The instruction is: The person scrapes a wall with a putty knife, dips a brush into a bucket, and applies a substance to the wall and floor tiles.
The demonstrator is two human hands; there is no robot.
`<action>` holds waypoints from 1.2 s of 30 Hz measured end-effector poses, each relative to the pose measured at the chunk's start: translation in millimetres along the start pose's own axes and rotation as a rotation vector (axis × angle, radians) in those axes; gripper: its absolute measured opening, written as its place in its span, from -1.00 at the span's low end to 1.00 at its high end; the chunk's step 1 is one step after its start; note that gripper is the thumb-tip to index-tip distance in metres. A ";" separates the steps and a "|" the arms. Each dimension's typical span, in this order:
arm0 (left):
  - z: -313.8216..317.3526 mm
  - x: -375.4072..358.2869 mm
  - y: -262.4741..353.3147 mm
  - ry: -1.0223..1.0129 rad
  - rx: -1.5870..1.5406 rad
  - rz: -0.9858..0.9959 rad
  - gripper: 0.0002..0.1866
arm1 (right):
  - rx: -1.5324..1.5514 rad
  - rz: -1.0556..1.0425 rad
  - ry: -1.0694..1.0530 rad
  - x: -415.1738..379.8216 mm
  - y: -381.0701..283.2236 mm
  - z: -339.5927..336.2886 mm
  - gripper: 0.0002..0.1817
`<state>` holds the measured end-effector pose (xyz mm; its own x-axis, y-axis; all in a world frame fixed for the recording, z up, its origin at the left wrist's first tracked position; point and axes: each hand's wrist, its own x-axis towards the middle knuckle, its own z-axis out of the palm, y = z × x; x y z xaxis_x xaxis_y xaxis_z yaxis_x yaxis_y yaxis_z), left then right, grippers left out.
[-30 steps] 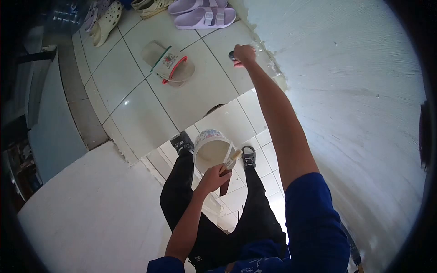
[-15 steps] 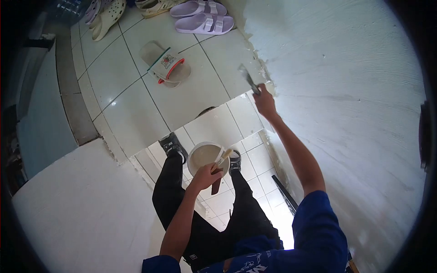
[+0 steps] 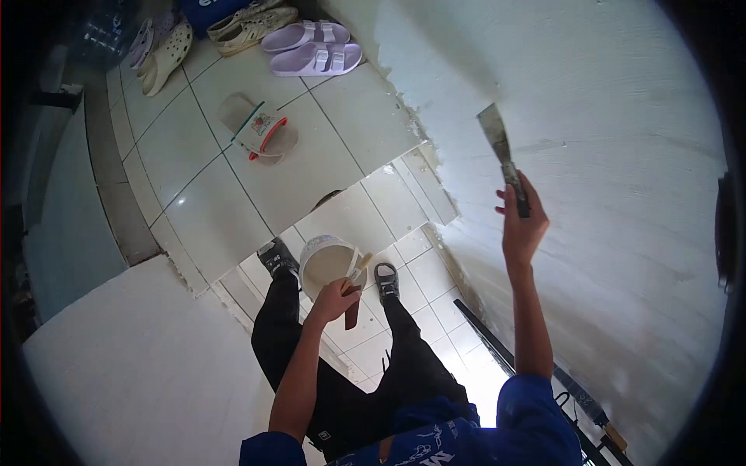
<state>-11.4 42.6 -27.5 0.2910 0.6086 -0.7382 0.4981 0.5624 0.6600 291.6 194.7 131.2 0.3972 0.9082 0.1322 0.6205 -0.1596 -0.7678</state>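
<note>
In my right hand (image 3: 525, 225) is a putty knife (image 3: 496, 140), its handle gripped and its metal blade pointing up. The blade overlaps the pale plastered wall (image 3: 622, 225) in this view. My left hand (image 3: 332, 301) is closed at the near rim of a white bucket (image 3: 312, 252), in front of my legs. Pale material (image 3: 322, 268) shows inside the bucket. Also at my left hand are a wooden-handled tool (image 3: 360, 266), which lies across the rim, and a flat brown piece (image 3: 353, 314) that juts below the fingers.
A tiled step (image 3: 311, 175) rises ahead of my feet. On it lie a clear sandal (image 3: 264, 132), lilac sandals (image 3: 318, 60), worn sneakers (image 3: 249, 27) and beige clogs (image 3: 167, 58). A long-handled dark pole (image 3: 575, 388) leans at lower right. A low white wall (image 3: 132, 349) stands at left.
My right hand has swung the putty knife right, from over the step's edge to in front of the wall. The view has shifted, while my left hand stays at the bucket.
</note>
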 end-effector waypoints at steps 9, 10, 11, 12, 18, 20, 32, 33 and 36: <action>14.5 2.9 -11.3 -0.003 0.060 0.019 -0.65 | -0.237 -0.151 0.008 46.3 -32.9 -19.4 -0.69; 16.7 2.9 -13.1 -0.008 0.062 0.018 -0.65 | -0.246 -0.183 0.004 53.3 -27.0 -10.8 -0.70; 18.9 3.4 -15.0 -0.017 0.067 0.013 -0.65 | -0.257 -0.215 -0.001 59.2 -21.8 -2.9 -0.70; 21.0 4.0 -15.2 -0.026 0.070 0.008 -0.65 | -0.279 -0.237 -0.022 65.8 -18.3 5.8 -0.71; 26.6 0.5 -17.7 -0.029 0.049 0.032 -0.65 | -0.219 -0.200 -0.130 12.9 -20.1 -8.4 -0.69; 27.2 0.9 -16.3 -0.026 0.046 0.033 -0.65 | -0.164 -0.121 -0.053 -17.0 -18.3 -40.4 -0.67; 38.0 3.0 -9.7 -0.026 0.143 0.014 -0.58 | -0.237 -0.134 0.068 -4.5 -21.2 -82.3 -0.70; 41.9 4.2 -12.8 -0.030 0.140 0.016 -0.58 | -0.255 -0.156 0.042 -2.4 -21.0 -74.3 -0.70; 49.6 5.1 -17.2 -0.014 0.145 0.013 -0.59 | -0.196 -0.196 0.041 -17.0 -28.6 -76.0 -0.70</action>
<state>22.0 8.3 -49.5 0.3089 0.6073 -0.7319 0.6067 0.4668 0.6434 318.6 154.4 198.6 0.2815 0.9132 0.2945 0.8055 -0.0581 -0.5897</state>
